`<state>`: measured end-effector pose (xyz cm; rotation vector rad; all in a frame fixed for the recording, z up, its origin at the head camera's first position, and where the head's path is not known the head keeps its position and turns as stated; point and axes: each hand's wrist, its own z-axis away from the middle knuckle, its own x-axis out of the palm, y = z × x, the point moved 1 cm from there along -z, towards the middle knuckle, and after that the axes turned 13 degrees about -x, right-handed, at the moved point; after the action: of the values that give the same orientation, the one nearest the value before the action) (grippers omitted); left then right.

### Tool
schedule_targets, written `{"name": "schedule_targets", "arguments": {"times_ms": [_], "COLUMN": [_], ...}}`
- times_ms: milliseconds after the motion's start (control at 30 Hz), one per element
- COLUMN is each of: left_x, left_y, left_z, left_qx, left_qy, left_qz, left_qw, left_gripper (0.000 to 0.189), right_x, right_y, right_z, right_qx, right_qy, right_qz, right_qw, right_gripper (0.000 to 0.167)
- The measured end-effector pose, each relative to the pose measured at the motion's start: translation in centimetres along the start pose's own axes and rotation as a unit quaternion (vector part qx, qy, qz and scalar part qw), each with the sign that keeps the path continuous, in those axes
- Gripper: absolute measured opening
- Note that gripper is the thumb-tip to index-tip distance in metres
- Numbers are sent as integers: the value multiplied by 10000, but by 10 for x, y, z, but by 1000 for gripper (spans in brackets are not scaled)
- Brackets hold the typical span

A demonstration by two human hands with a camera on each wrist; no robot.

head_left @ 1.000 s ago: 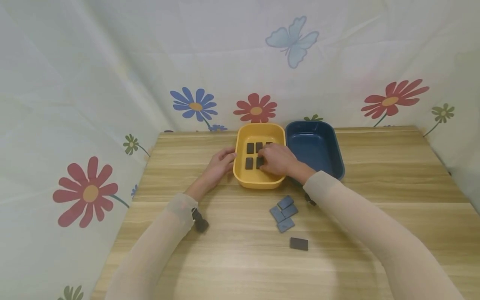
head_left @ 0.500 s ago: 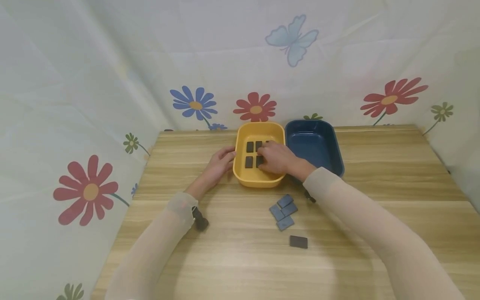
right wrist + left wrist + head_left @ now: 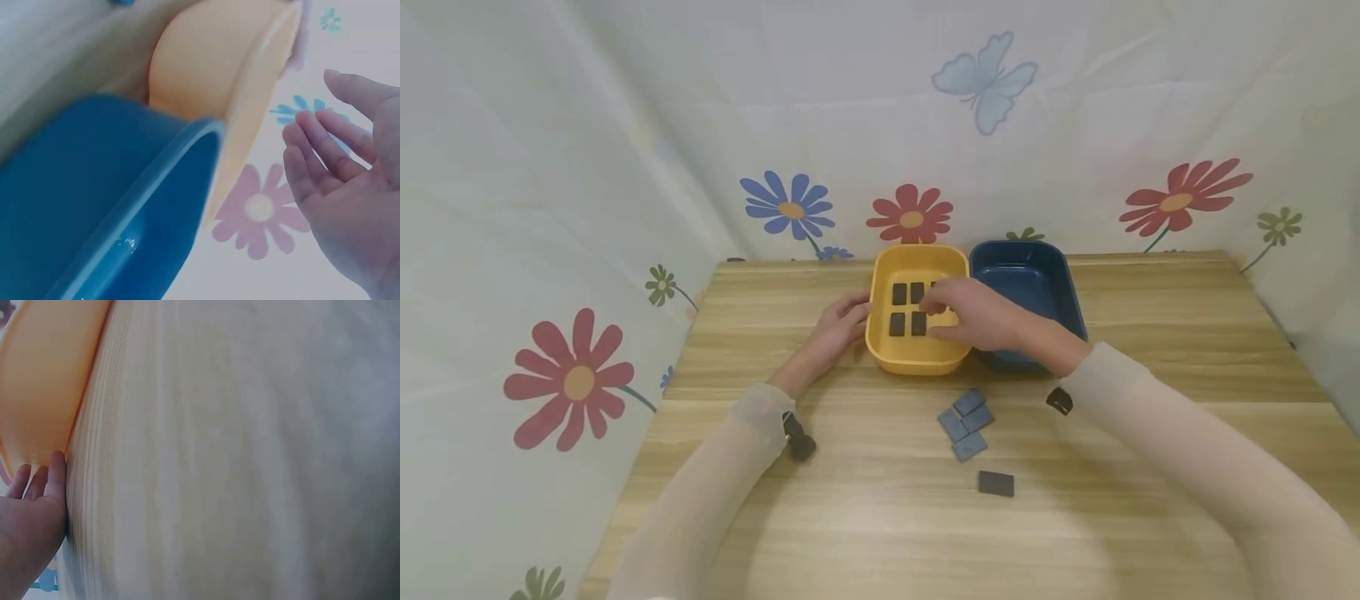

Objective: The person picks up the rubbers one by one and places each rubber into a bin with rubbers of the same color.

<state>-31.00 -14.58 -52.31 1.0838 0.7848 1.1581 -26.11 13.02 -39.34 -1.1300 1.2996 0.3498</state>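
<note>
In the head view a yellow tray (image 3: 917,367) holds several small black tiles (image 3: 918,323) set in two rows. My left hand (image 3: 838,329) rests against the tray's left side; in the left wrist view its fingers lie straight at the orange-looking wall (image 3: 50,381). Over the right part of the tray hovers my right hand (image 3: 973,315), thumb and fingers apart with nothing between them. It covers part of the tile at the back right. The right wrist view shows this hand (image 3: 347,156) relaxed and beyond the tray rims.
A dark blue tray (image 3: 1022,287) adjoins the yellow one on its right. In front lie several blue-grey tiles (image 3: 968,423) in a cluster and one dark tile (image 3: 996,483) nearer to me. A flowered curtain (image 3: 850,108) hangs behind the wooden table (image 3: 865,517).
My right hand has let go of the front middle tile, lifted and moved a little to the right, its fingers spreading. The left hand stays at the tray's side.
</note>
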Motion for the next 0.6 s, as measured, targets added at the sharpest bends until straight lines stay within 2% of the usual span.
{"name": "schedule_targets", "arguments": {"times_ms": [167, 300, 467, 600], "left_x": [1, 1, 1, 1], "left_y": [0, -1, -1, 1], "left_z": [0, -2, -2, -1], "left_qx": [-7, -58, -61, -44], "left_qy": [-35, -65, -40, -19], "left_qz": [-30, -48, -44, -66], "left_qw": [10000, 10000, 10000, 10000], "left_gripper": [49, 48, 49, 50], "right_x": [6, 20, 37, 45], "right_y": [-22, -32, -44, -50], "right_z": [32, 58, 90, 110], "right_qx": [-549, -1039, -1160, -1129], "right_qy": [24, -85, -590, -906], "right_qz": [-232, -453, -672, -588], "right_qw": [9982, 9935, 9892, 9877], "right_gripper": [24, 19, 17, 16]}}
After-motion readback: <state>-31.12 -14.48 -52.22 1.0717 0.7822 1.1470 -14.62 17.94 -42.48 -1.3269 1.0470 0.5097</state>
